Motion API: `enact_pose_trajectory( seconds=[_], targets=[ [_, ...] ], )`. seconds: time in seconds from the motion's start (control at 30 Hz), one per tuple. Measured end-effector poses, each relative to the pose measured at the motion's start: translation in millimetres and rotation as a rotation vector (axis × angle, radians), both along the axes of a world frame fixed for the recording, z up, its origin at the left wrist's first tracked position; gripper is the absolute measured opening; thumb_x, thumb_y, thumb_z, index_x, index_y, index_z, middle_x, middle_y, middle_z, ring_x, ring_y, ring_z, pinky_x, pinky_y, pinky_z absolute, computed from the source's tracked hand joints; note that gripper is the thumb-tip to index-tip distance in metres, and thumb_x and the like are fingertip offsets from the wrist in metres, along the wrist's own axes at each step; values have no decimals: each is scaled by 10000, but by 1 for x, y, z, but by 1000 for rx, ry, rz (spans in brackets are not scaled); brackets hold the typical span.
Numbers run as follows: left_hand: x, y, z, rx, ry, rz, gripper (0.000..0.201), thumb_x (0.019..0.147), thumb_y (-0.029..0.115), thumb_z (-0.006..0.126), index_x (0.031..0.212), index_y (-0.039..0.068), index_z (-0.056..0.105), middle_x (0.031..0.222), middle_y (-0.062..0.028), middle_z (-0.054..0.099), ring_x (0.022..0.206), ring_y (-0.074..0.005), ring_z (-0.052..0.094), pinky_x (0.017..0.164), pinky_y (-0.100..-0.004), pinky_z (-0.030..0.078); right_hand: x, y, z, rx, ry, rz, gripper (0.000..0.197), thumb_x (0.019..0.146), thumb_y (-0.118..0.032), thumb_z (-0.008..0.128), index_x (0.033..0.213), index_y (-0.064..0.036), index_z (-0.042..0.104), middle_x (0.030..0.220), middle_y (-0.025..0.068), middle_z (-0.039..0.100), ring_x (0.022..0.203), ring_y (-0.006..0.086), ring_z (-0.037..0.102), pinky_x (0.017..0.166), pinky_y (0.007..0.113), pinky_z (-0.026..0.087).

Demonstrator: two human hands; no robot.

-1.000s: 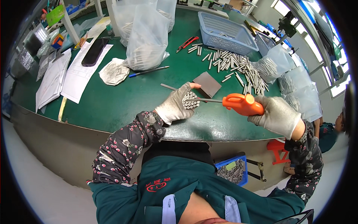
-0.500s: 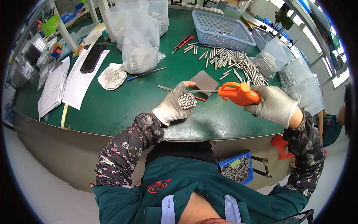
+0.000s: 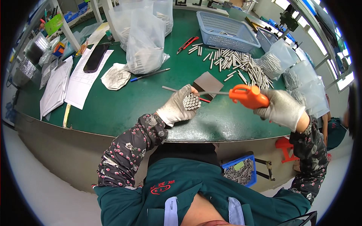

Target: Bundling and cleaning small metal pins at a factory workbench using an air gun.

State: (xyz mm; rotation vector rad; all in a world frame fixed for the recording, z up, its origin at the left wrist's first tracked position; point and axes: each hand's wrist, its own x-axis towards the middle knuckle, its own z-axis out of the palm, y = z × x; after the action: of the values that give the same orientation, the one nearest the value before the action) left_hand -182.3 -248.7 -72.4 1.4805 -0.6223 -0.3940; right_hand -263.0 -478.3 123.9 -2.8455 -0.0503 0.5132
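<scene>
Both hands lift slightly; left hand [image 3: 176, 108] fingers clamp the rod bundle [image 3: 191, 101] (ends up), orange blow gun [image 3: 249, 96] nozzle reaching leftward from the right hand [image 3: 282, 109], gripped tight.

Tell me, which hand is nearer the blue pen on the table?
Left. The left hand, gripping a bundle of metal tubes, is just below-right of the pen. The right hand, holding the orange tool, is far off to the pen's right.

Both hands gloved, forearms in floral sleeves coming up from the lower edge. Left hand [image 3: 176, 108] raised at centre, fingers [image 3: 187, 92] curled shut in a fist-like grip, elbow bent. Right hand [image 3: 281, 109] out to the right at similar height, fingers wrapped closed, wrist cocked inward toward the left hand
</scene>
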Motion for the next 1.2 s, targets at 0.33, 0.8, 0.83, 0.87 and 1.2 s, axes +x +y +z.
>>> enact_pose_trajectory(
  seconds=[0.33,0.8,0.83,0.87,1.2],
  targets=[
    [0,0,-5,-39,15,11,501,621,-50,664,1058,72,451,942,6,522,865,-73,516,766,-214,451,1,1,-4,-30,-37,3,327,734,-255,653,966,-28,611,665,156,614,655,305,620,633,373,477],
    [1,-1,-1,-33,-48,39,484,618,-51,658,1041,72,458,894,10,508,801,-66,503,715,-209,444,-3,-4,-7,4,-82,33,318,735,-241,657,967,-31,603,682,154,617,650,309,620,622,367,480],
    [1,0,2,0,-20,15,468,619,-53,652,1028,72,464,883,14,506,795,-64,499,709,-207,441,-4,-6,-7,3,-82,34,318,735,-241,657,967,-31,603,682,154,617,650,309,620,622,367,480],
    [-1,1,4,35,11,-8,452,620,-55,645,1016,72,469,872,17,504,788,-63,495,703,-205,438,-7,-8,-8,6,-43,30,325,729,-240,661,970,-29,604,689,158,618,654,310,620,624,368,480],
    [0,1,4,36,-40,3,433,616,-68,635,993,76,478,864,20,508,797,-61,506,715,-206,442,-18,-13,-6,5,-13,-17,354,712,-245,676,968,-10,605,710,189,615,673,335,614,635,378,477]
  ],
)
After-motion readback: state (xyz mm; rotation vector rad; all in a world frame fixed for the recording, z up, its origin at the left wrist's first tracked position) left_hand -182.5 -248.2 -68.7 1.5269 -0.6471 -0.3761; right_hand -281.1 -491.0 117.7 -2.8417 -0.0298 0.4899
